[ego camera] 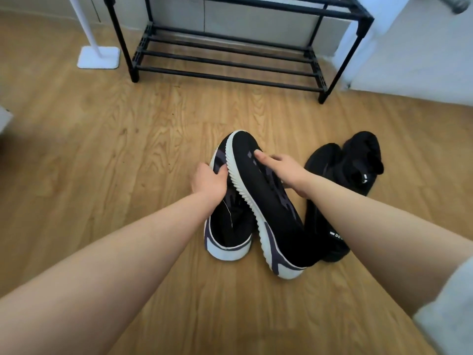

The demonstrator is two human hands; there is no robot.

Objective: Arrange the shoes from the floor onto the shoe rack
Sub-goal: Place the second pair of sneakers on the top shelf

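Note:
Two black sneakers with white soles and purple accents lie on the wooden floor in the middle of the view. My left hand (208,181) grips the left sneaker (227,226) near its toe. My right hand (284,170) holds the right sneaker (266,201), which is tilted so its white sole edge faces left. A pair of all-black shoes (358,162) lies on the floor just to the right, partly behind my right forearm. The black metal shoe rack (225,62) stands at the far side, and its lower shelf carries no shoes.
A white stand with a flat square base (98,57) is left of the rack. A white wall or cabinet (422,60) rises to the right of the rack. Bare wooden floor lies between the shoes and the rack.

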